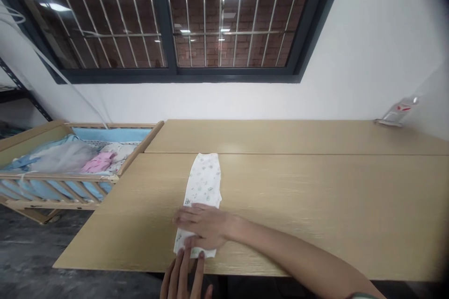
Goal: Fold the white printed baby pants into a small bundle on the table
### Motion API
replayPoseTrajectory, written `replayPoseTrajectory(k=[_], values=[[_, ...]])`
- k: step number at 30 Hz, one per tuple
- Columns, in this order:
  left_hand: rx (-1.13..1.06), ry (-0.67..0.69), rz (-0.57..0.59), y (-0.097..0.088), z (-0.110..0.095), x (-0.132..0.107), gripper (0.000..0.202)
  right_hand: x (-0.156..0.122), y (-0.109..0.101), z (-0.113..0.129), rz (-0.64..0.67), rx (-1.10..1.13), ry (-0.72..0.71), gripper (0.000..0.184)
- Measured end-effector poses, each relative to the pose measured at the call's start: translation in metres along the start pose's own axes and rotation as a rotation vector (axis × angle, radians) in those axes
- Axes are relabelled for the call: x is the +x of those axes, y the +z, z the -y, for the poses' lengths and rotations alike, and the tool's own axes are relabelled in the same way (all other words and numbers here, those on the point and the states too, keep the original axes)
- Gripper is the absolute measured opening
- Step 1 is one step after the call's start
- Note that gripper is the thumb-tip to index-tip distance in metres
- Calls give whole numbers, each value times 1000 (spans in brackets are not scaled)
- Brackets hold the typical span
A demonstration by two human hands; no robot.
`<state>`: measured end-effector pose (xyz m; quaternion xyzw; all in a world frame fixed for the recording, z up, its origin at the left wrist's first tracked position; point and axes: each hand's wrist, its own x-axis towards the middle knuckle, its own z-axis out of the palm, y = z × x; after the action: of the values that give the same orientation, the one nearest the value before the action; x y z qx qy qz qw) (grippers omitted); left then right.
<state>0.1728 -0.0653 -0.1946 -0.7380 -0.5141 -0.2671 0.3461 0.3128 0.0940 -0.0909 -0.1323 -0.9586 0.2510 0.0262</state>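
Cloth (204,180) is lying on the table (315,201) under the flat right hand (204,225); the left hand (185,274), fingers spread, is overlapping its near edge; uneven dragging would be risking creases.

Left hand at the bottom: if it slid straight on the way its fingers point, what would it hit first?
Probably the right hand, lying across the white printed cloth just ahead of the left hand; whether the two hands touch is unclear.
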Motion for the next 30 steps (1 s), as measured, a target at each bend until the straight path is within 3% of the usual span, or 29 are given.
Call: replayPoseTrajectory(k=[11, 19, 25, 30], values=[[29, 57, 13, -3, 5, 5, 38, 28, -44, -103, -84, -124, 304, 72], [-11, 25, 24, -2, 6, 2, 38, 42, -69, -170, -169, -192, 406, 71], [-47, -17, 39, -5, 4, 3, 39, 46, -66, -184, -214, -259, 386, 66], [-119, -57, 52, -12, 7, 12, 38, 46, -63, -172, -332, -456, 367, 56]])
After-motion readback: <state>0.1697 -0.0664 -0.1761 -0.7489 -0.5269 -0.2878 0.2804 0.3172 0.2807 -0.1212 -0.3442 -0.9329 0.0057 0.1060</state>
